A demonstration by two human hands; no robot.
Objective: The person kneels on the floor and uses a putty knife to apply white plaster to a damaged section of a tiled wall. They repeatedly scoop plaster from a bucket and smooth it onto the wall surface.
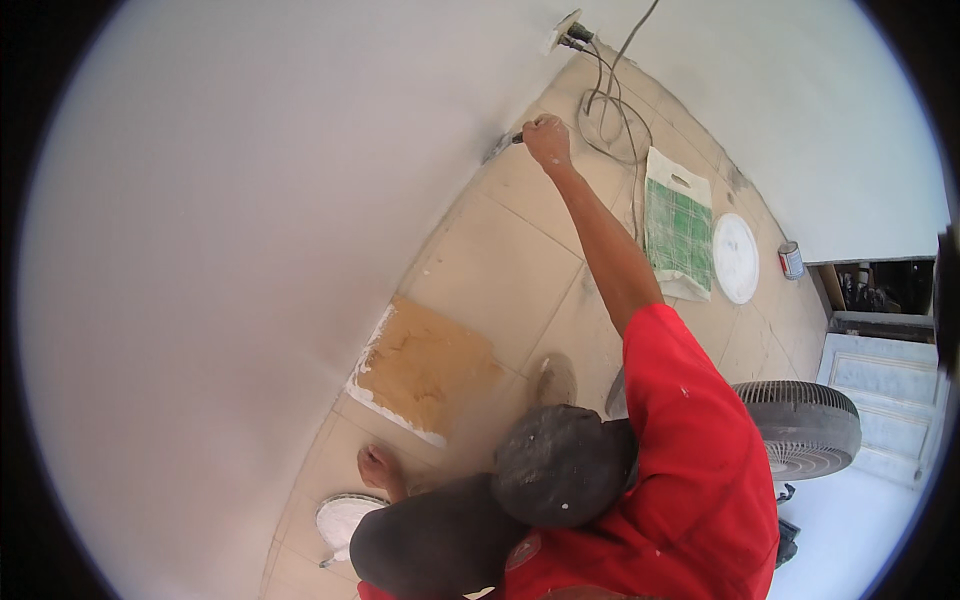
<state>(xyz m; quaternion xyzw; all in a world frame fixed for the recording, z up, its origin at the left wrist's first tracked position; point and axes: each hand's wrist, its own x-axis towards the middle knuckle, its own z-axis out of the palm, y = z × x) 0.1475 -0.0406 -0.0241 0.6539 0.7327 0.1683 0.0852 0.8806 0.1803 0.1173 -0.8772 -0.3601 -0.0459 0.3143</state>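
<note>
My right hand point(547, 142), at the end of my outstretched arm, grips the dark handle of a putty knife point(518, 138). Its pale, smeared blade point(496, 149) is at the foot of the white wall point(250, 200), where wall and floor meet. White dust or filler marks my fingers. My left hand point(379, 468) hangs low beside my knee with its fingers curled in, and nothing shows in them. Close by is a round tub point(346, 520) of white material, partly hidden by my leg. A brown board point(425, 365) with white-smeared edges lies between my hands, along the wall.
Looped cables point(606, 110) run from a wall socket point(566, 32) across the tiled floor point(510, 270). To the right lie a green-and-white plastic bag point(678, 222) and a white round lid point(736, 258), with a small can point(791, 260) beyond. A black fan point(805, 425) stands beside me.
</note>
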